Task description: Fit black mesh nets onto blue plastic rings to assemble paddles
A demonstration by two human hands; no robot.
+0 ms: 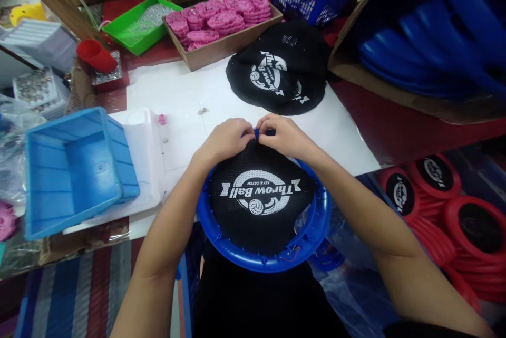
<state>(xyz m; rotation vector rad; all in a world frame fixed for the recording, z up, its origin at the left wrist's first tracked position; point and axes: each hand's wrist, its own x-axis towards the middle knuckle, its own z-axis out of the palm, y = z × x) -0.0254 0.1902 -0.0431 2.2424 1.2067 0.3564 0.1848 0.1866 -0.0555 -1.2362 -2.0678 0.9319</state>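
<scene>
left hand (238, 136), right hand (280, 135): pinching cloth (249, 232) at far side of ring (253, 261) | cloth: likely light, floppy; take edge | ring: looks stiff, slick; hold rim

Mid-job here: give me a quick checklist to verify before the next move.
1. Both hands at the work: ok; left hand and right hand meet at the far edge of the blue ring.
2. Black mesh filling the ring: not ok; gap at near right.
3. Far edge fastened: cannot tell; hands cover it.
4. Thin wire secured: cannot tell; too small.
5. Spare mesh on hand: ok, beyond the hands.
</scene>
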